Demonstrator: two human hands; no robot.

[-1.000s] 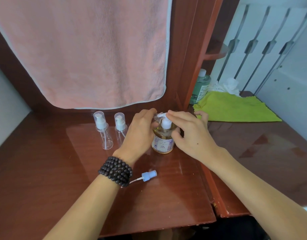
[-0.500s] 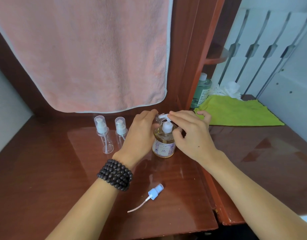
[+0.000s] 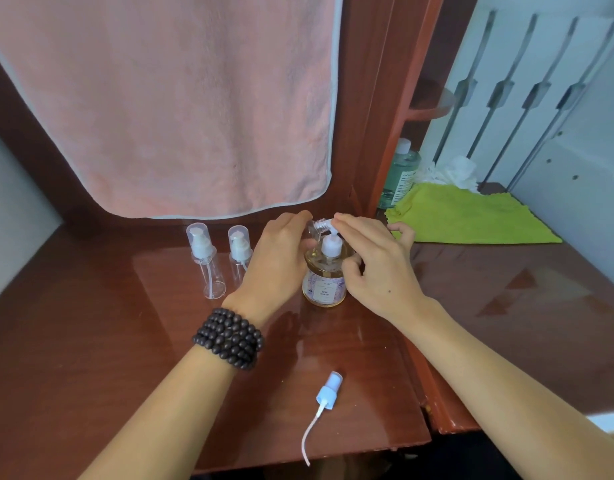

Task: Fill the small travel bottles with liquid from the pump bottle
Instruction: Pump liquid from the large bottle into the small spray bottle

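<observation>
1. Pump bottle (image 3: 324, 271), amber and labelled, is the landmark: it stands upright on the red-brown desk (image 3: 90, 341), under the lower right corner of the hanging pink towel (image 3: 160, 98).
2. Left hand (image 3: 276, 261) curls around a small open travel bottle (image 3: 315, 228), of which only the threaded clear neck shows, tilted and held right at the pump bottle's spout, just above its left shoulder.
3. Right hand (image 3: 374, 265) lies over the pump head (image 3: 330, 245), straight fingers pressing on top, thumb bent beside the collar; it grips nothing.
4. Two more travel bottles, one (image 3: 206, 261) farther left and one (image 3: 239, 254) partly behind the left hand, stand capped and apparently empty to the left of the pump bottle.
5. A loose spray top (image 3: 328, 393) with its dip tube lies well in front of the pump bottle, near the desk edge; it likely belongs to the bottle in hand.
6. The step in hand looks like dispensing. To do it well, keep the neck's mouth directly under the spout tip before pressing, since the opening is narrow and a thick liquid can string down the outside.
7. Press slowly and fully, then let the head rise completely between strokes, so each shot lands inside.
8. Hold the small bottle steadier and closer to upright as it fills, or liquid may run back out of the tilted mouth.
9. I cannot tell how full the held bottle is; the hand hides its body.
</observation>
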